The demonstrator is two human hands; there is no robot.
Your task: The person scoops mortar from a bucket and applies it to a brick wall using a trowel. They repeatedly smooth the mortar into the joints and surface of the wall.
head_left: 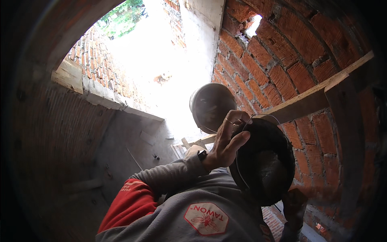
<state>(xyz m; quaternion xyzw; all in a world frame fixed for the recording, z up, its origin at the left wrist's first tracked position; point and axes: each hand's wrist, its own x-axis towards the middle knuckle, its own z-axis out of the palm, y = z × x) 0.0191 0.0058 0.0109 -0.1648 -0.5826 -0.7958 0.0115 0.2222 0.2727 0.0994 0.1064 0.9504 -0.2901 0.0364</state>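
Observation:
A dark bucket (269, 171) is tilted in front of my chest, its mouth facing up towards me and some grey residue showing inside. My left hand (229, 141), with a ring and a dark wristband, is curled at the bucket's rim near its thin wire handle. Low on the other side, my right hand (295, 203) is in shadow against the bucket's lower edge; its fingers are only partly visible. Just beyond my left hand is a second, grey bucket (213, 105), also with a wire handle; what supports it is hidden.
A rough brick wall (278, 76) rises on the right, crossed by a wooden beam (302, 99). Far below on the left lies a grey floor (125, 141) with a thin rod and scraps. Wooden slats (181, 148) stand past my left wrist. Bright light washes out the far opening.

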